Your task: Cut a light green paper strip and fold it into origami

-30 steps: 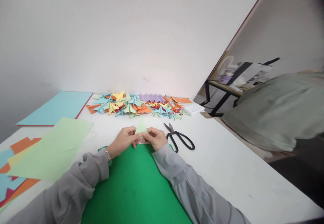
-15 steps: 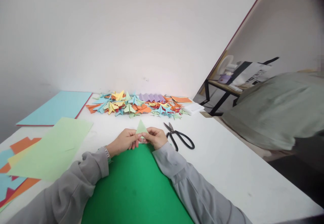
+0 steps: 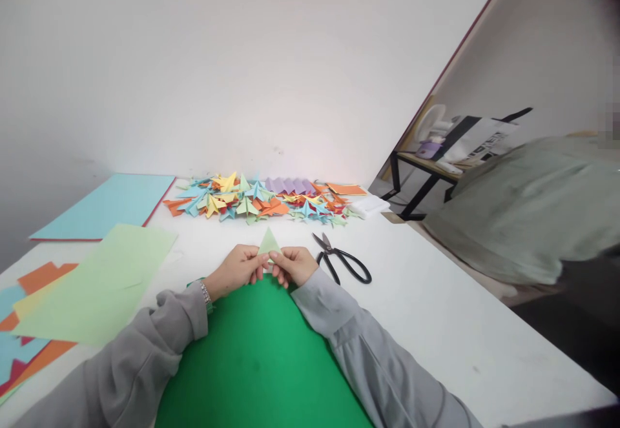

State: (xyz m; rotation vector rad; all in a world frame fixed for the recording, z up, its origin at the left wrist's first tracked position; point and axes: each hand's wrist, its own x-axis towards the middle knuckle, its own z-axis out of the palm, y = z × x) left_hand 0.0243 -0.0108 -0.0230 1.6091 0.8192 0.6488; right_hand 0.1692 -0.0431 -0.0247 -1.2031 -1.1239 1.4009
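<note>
A small piece of pale green paper (image 3: 269, 242), folded to a point at its top, is pinched between both hands. My left hand (image 3: 238, 265) grips its left side with thumb and fingers. On the right side, my right hand (image 3: 296, 264) pinches it, the two thumbs almost touching. The fingers hide the paper's lower part. Beneath the hands lies a large green sheet (image 3: 256, 350). Black-handled scissors (image 3: 341, 259) rest just right of my right hand, blades partly spread.
Along the wall lies a heap of colourful folded paper planes (image 3: 247, 202), with a pleated purple paper (image 3: 290, 186) and a white box (image 3: 369, 206). At left are a light blue sheet (image 3: 106, 208), a pale green sheet (image 3: 106, 279) and orange scraps (image 3: 41, 277). A person in a grey-green garment (image 3: 513, 208) is at right.
The fingers have shifted slightly on the folded paper, and its pointed top shows more clearly. Both hands stay in nearly the same place.
</note>
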